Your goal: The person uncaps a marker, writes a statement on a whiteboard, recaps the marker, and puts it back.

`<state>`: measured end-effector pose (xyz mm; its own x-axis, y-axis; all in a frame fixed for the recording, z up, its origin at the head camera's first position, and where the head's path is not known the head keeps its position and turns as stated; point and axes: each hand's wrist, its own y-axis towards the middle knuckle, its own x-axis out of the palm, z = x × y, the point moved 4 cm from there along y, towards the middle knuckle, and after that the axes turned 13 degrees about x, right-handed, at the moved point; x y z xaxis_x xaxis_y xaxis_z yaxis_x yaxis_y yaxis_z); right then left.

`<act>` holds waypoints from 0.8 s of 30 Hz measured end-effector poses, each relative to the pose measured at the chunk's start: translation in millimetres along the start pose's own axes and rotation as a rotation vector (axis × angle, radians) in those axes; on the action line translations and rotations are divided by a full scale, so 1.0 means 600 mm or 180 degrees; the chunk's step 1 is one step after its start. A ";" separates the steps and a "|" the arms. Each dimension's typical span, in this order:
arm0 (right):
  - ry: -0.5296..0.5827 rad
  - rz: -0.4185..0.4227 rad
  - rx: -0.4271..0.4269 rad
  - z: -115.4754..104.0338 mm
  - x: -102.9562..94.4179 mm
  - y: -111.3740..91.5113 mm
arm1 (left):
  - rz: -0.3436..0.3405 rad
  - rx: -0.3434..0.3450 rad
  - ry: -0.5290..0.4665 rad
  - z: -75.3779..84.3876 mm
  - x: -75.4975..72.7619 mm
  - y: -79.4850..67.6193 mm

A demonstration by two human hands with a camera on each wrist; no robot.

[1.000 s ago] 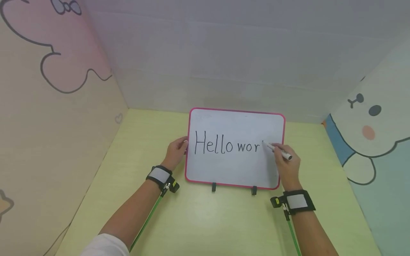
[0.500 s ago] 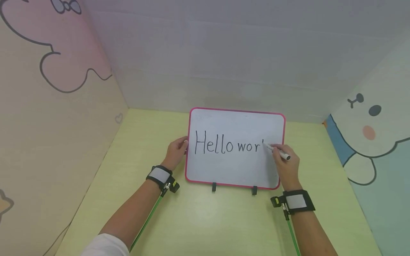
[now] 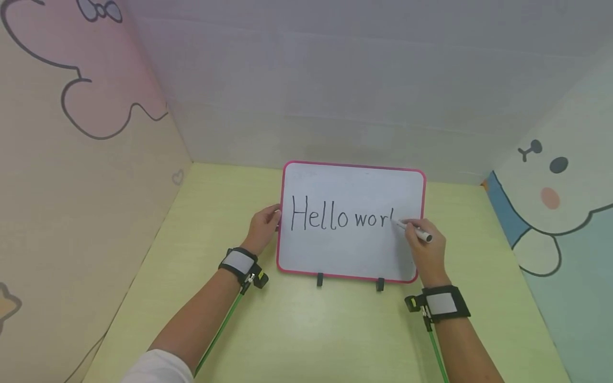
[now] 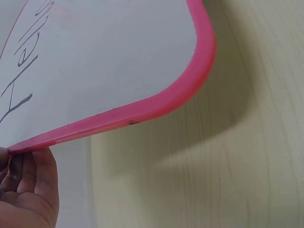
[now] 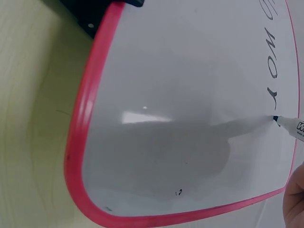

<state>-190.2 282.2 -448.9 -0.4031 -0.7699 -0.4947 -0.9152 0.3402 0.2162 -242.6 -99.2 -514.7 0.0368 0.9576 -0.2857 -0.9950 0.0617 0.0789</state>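
A whiteboard point(image 3: 345, 255) with a pink frame stands tilted back, bearing "Hello wor" and a further downstroke in black. My left hand point(image 3: 261, 230) grips its left edge, thumb at the front and fingers behind, as the left wrist view shows of that hand point(image 4: 31, 190). Between the thumb and fingers of my right hand point(image 3: 428, 252) is a white marker point(image 3: 421, 234). Its dark tip touches the board just right of the "r". In the right wrist view the marker point(image 5: 290, 127) enters from the right, with only part of the hand point(image 5: 295, 194) visible.
Two black stand feet point(image 3: 320, 280) hold the board's lower edge on the pale yellow table point(image 3: 306, 330). Behind rises a plain whitish wall point(image 3: 359, 96). Cartoon-painted panels flank the table, with a pink shape on the left panel point(image 3: 105, 106).
My right hand has moved slightly downward with the marker, and a short vertical stroke has grown after the "r". The left hand and the board stay in place.
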 end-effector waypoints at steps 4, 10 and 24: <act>-0.0046 0.0007 -0.0093 0.000 0.001 -0.003 | 0.0014 -0.0026 -0.0032 0.001 0.000 0.000; -0.0110 -0.0002 -0.0152 0.000 0.002 -0.004 | -0.0006 -0.0007 -0.0006 0.004 -0.002 -0.002; -0.0118 -0.0048 -0.0082 0.002 0.000 -0.013 | -0.0032 -0.0052 0.0014 0.005 -0.001 -0.002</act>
<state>-182.9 280.1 -451.9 -0.3893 -0.7542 -0.5288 -0.9211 0.3143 0.2298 -240.9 -99.0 -511.6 0.0463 0.9557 -0.2907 -0.9959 0.0666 0.0604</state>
